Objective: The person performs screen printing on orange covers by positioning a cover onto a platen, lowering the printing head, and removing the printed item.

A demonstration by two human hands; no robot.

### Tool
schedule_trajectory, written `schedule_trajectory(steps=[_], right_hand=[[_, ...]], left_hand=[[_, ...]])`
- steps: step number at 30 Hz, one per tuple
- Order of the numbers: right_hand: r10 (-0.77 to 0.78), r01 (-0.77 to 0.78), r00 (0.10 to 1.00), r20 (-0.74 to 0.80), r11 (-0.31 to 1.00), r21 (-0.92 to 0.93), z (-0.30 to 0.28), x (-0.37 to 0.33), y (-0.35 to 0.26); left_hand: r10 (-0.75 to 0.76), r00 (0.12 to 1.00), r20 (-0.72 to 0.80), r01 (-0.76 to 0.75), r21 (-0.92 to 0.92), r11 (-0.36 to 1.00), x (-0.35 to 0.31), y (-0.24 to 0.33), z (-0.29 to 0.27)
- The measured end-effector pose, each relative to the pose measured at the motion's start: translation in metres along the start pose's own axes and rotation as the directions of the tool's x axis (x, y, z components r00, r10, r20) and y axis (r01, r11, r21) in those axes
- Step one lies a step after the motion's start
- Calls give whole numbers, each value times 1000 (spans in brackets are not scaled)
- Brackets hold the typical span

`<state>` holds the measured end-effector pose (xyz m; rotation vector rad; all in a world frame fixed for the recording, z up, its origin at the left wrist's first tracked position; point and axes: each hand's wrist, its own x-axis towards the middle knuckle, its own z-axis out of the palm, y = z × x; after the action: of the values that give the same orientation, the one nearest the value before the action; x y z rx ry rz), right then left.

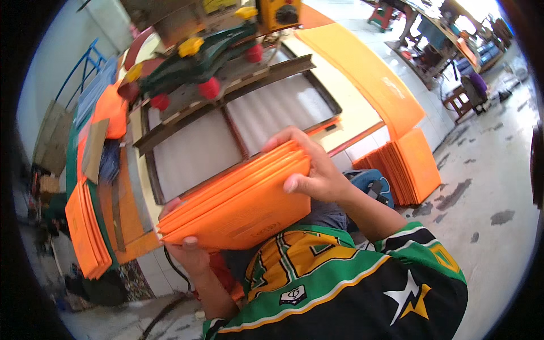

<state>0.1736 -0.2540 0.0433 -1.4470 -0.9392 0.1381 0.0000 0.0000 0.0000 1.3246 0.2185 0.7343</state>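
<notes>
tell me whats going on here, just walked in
A person is holding a stack of flat orange pieces in both hands: the left hand grips its left end, the right hand its right end. The stack is held up in front of a dark metal frame with pale panels, on the worktable. Two more orange stacks show, one at the left and one at the right; neither hand touches them.
</notes>
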Motion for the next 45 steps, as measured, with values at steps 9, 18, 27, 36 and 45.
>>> schedule_trajectory(steps=[9,18,27,36,45], right_hand=[[-36,-473,652,-758,762,-442,-143,-6,27],[85,-704,683,-726,342,-622,-163,-15,75],[27,-549,829,-558,223,-805,-167,-14,85],[205,-338,919,-337,-31,-940,-194,-7,96],[256,-404,887,-384,30,-914,-206,2,95]], left_hand=[[-34,993,-112,31,-32,999,3,-18,4],[0,997,-83,-3,-40,999,6,-20,9],[-45,994,-99,43,-21,999,7,-22,9],[-28,998,-61,26,-22,999,5,-12,20],[-21,1000,15,22,-77,997,8,-1,27]])
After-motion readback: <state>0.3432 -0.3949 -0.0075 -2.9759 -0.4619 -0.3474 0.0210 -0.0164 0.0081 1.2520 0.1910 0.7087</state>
